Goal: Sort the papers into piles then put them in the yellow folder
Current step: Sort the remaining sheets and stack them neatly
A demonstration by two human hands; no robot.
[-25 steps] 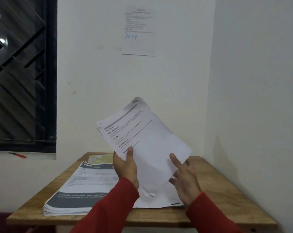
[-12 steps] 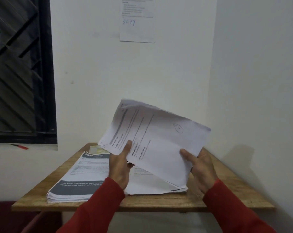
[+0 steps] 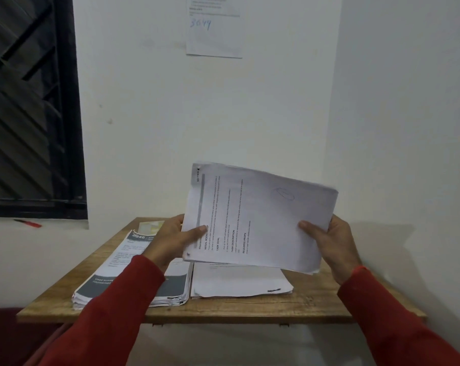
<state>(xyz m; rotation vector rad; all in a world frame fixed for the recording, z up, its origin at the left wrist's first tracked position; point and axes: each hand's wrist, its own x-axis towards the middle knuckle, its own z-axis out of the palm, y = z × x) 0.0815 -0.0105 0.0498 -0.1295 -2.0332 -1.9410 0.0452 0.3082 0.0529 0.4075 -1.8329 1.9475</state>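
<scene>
wooden table [image 3: 310, 305] | 2 paper piles: printed pile [image 3: 134, 270], white pile [image 3: 239, 282]

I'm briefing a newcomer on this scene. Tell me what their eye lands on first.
First, the sheaf of white papers held up over the table, the left hand and right hand each gripping a side. Next, two piles on the table: a dark-banded stack on the left, a plain white pile beside it.
</scene>
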